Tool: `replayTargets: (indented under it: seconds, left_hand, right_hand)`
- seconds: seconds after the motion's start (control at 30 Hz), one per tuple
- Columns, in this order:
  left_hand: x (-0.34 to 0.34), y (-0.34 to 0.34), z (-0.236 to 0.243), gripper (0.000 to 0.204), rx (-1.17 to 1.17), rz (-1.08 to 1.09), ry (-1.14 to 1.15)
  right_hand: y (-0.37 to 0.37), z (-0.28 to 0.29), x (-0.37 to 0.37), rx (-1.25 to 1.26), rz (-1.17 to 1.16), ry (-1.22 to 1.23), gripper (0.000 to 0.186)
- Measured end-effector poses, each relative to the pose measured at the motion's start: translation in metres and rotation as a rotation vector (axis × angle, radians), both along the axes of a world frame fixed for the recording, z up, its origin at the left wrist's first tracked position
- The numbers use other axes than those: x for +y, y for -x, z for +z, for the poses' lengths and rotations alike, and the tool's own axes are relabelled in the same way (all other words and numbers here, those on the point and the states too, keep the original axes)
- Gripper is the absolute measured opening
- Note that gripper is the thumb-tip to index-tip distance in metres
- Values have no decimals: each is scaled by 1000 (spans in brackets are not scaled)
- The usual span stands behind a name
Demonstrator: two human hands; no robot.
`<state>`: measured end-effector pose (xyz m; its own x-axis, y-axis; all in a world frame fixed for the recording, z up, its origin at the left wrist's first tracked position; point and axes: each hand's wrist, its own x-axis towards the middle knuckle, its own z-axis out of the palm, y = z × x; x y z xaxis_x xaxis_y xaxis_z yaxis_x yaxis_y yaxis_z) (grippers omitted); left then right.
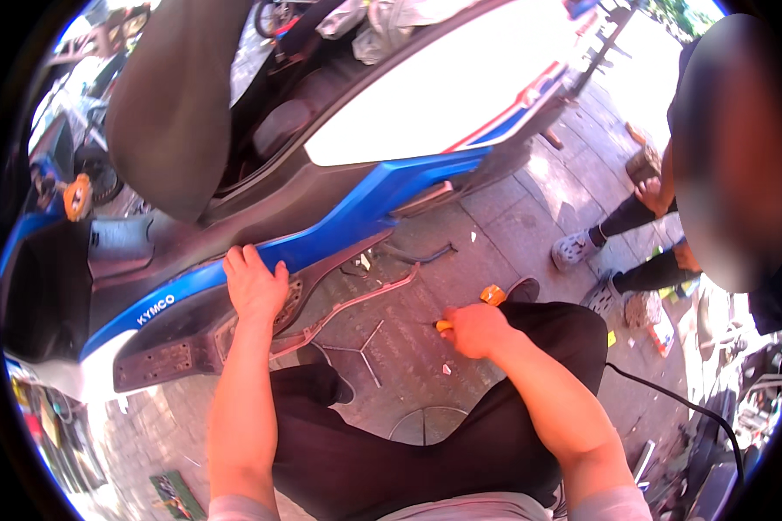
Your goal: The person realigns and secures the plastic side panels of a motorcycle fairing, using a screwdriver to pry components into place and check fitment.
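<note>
A scooter with a blue lower trim panel point(347, 208) and a white rear side panel point(426, 95) stretches across the view in front of me. My left hand point(256, 286) rests on the blue trim above the dark footboard point(174, 356), fingers apart. Away from the scooter, over the ground, my right hand point(480, 330) is closed around a small tool with a yellow handle. Its working end cannot be made out. An orange-yellow object point(493, 295) shows just beyond that fist; whether it belongs to the tool is unclear. A Y-shaped wrench point(361, 350) lies on the ground between my legs.
The scooter's dark seat point(169, 104) stands raised. A bent metal bar point(347, 304) runs beside the footboard. At right, another person in clogs point(573, 250) is close by, near a brick-like block point(643, 308). A black cable point(682, 404) curves behind my right knee.
</note>
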<state>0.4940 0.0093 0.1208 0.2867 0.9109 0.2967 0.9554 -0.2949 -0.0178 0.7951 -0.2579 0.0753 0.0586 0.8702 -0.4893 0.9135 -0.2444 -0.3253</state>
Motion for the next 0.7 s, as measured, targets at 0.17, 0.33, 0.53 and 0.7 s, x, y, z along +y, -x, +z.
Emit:
replayTargets:
  seconds: [0.17, 0.33, 0.53, 0.7]
  left_hand:
    - [-52, -51, 4, 66, -166, -75, 204]
    - [-72, -72, -34, 54, -624, 69, 796]
    - [-87, -144, -74, 72, -1281, 484, 1159]
    - [-62, -184, -103, 73, -1428, 592, 1127]
  right_hand:
    - [-7, -78, -41, 68, 149, 191, 37]
    - [-36, -72, -51, 86, 105, 20, 47]
    - [-149, -86, 58, 676, -823, -734, 45]
    - [-198, -80, 150, 1664, -964, -1060, 50]
